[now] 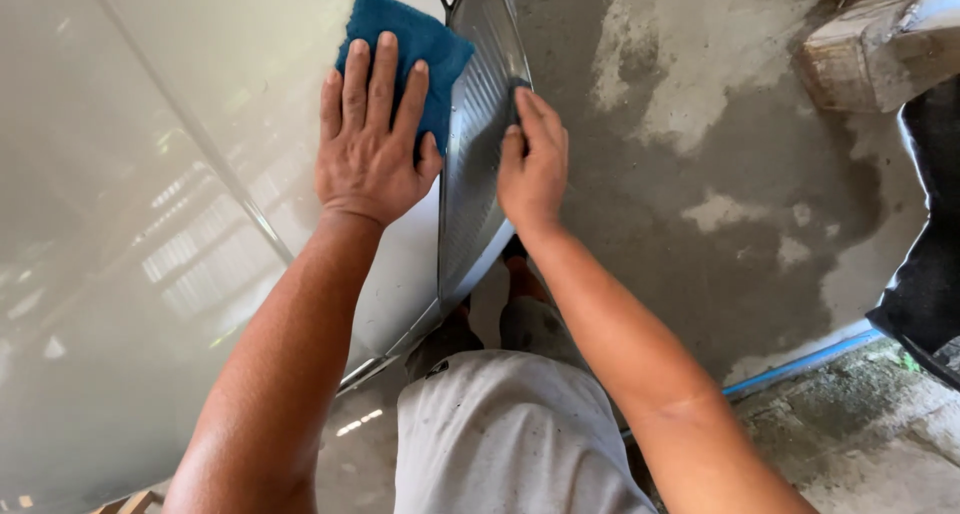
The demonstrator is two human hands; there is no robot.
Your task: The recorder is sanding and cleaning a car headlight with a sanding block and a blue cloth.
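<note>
My left hand (370, 134) lies flat, fingers together, pressing a blue cloth (415, 44) against the pale glossy car body (150, 224). Just right of it runs a clear ribbed lamp lens (475, 144) at the car's edge. My right hand (535, 164) rests on the lens's outer rim, fingers curled over it. Below, my grey shorts (500, 434) and a foot on the floor show between my arms.
Wet, patchy concrete floor (720, 154) spreads to the right. A wooden block (880, 54) sits at the top right. A dark tyre-like object (930, 254) stands at the right edge. A blue hose or strip (800, 364) crosses the floor.
</note>
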